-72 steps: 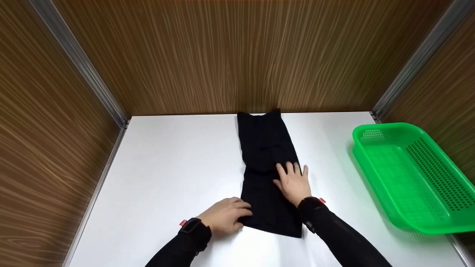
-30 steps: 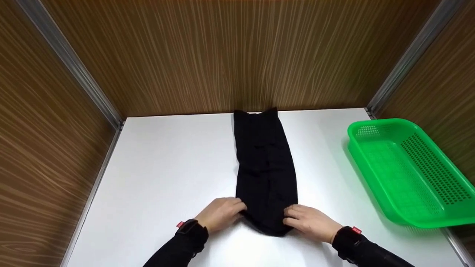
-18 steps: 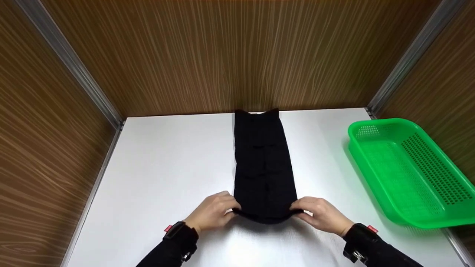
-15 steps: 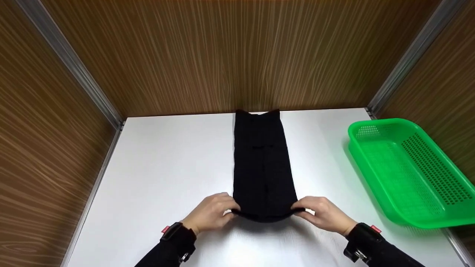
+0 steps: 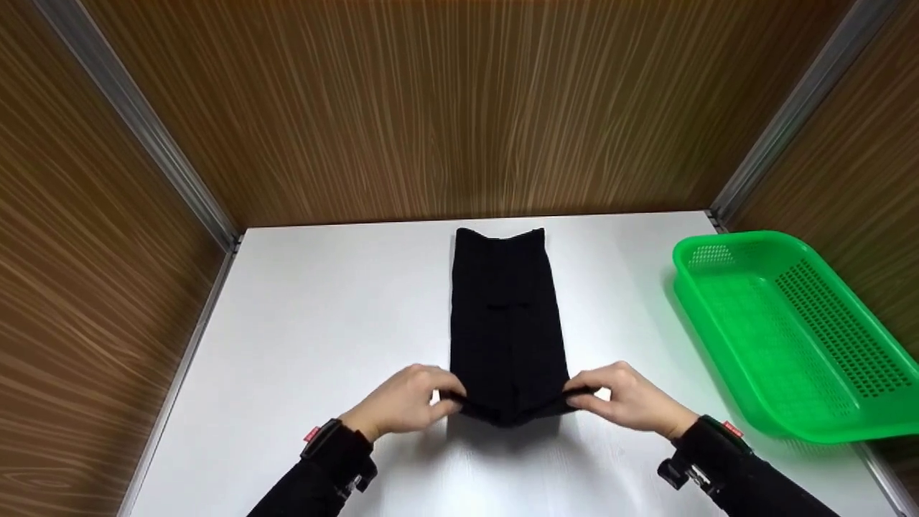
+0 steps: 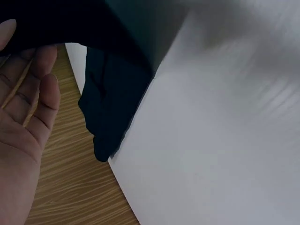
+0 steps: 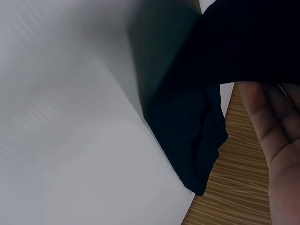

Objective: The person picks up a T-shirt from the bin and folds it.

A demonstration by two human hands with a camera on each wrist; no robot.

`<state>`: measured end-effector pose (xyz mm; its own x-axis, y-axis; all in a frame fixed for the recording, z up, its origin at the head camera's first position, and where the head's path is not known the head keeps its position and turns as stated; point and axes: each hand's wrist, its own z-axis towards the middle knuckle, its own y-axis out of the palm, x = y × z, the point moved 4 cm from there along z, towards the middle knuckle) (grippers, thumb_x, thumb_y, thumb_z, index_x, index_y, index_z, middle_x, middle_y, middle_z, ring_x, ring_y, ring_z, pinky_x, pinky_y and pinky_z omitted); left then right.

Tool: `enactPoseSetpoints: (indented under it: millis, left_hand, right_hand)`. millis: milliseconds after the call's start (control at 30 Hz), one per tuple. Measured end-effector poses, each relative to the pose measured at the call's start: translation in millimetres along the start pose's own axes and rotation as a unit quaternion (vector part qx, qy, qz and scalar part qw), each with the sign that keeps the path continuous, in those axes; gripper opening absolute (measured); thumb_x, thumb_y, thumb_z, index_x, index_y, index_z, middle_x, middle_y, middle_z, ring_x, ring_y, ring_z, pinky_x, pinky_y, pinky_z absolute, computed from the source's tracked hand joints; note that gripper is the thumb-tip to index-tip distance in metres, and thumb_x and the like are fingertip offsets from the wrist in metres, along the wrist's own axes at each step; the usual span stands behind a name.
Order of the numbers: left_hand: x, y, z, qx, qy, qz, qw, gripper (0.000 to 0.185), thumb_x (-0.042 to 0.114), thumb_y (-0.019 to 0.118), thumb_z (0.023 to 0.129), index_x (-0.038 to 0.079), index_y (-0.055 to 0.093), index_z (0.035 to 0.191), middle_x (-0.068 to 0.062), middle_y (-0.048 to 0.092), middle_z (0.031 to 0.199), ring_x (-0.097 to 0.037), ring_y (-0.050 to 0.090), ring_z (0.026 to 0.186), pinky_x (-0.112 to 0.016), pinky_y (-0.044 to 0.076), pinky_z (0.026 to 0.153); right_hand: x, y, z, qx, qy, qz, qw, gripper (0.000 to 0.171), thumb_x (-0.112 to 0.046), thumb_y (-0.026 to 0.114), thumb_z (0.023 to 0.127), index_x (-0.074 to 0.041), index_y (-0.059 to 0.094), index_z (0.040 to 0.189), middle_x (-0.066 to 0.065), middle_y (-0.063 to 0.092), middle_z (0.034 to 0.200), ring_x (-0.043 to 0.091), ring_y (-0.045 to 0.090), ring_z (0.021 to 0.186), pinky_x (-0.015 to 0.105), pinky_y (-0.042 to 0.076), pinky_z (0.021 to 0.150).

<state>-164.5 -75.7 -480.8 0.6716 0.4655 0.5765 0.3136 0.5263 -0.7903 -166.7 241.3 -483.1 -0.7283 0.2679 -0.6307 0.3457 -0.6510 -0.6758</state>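
Observation:
A black folded garment (image 5: 506,316) stretches lengthwise over the white table, its far end notched between two raised corners. At its near left corner the left hand (image 5: 413,398) pinches the edge between thumb and fingers. The right hand (image 5: 628,398) does the same at the near right corner. Between them the near edge is lifted and sags in the middle, with a shadow beneath. In the left wrist view, raised cloth (image 6: 61,23) passes over the fingers (image 6: 44,98), and the rest slopes down to the table. The right wrist view shows raised cloth (image 7: 243,42) above the fingers (image 7: 262,112).
A green plastic basket (image 5: 725,352) with perforated sides stands on the right of the white table (image 5: 323,301). Wood-grain panels (image 5: 459,108) rise at the back and both sides, with grey metal strips (image 5: 136,108) in the corners.
The right hand has gone from lying flat on the garment to pinching its near right corner. Both hands have lifted the near edge, and the far end has slid away from the back panel.

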Motion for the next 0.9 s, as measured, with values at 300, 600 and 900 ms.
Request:
enactPoseSetpoints:
  millis: [300,600,900]
  left_hand:
    - [-22.7,-18.4,35.5,0.069,-0.117,0.009,0.9907,0.02,0.013,0.069,0.095,0.006,0.075,0.113,-0.007,0.075,0.109,-0.022,0.07,0.096,-0.041,0.057,0.087]
    - [-50.4,-18.6,68.3,0.117,-0.206,0.058,0.9699,0.023,0.012,0.067,0.099,0.009,0.072,0.122,-0.009,0.073,0.12,-0.028,0.067,0.11,-0.043,0.056,0.092]
    - [-72.3,-14.0,84.9,0.204,-0.264,0.109,0.9364,0.037,0.012,0.07,0.096,0.01,0.065,0.133,-0.009,0.064,0.132,-0.035,0.058,0.116,-0.047,0.051,0.094]
  right_hand:
    - [34.9,-26.1,26.3,0.059,0.14,-0.068,0.986,0.009,-0.009,0.075,0.093,-0.01,0.077,0.101,0.0,0.078,0.092,0.008,0.07,0.081,0.027,0.056,0.066]
    - [72.2,-36.4,54.8,0.076,0.26,-0.092,0.958,0.008,-0.017,0.073,0.096,-0.011,0.077,0.098,-0.002,0.075,0.085,0.011,0.057,0.071,0.028,0.045,0.065]
    - [97.1,-27.7,69.0,0.12,0.285,-0.168,0.936,0.028,-0.011,0.069,0.097,0.0,0.068,0.122,0.021,0.072,0.116,0.039,0.067,0.106,0.052,0.052,0.091]
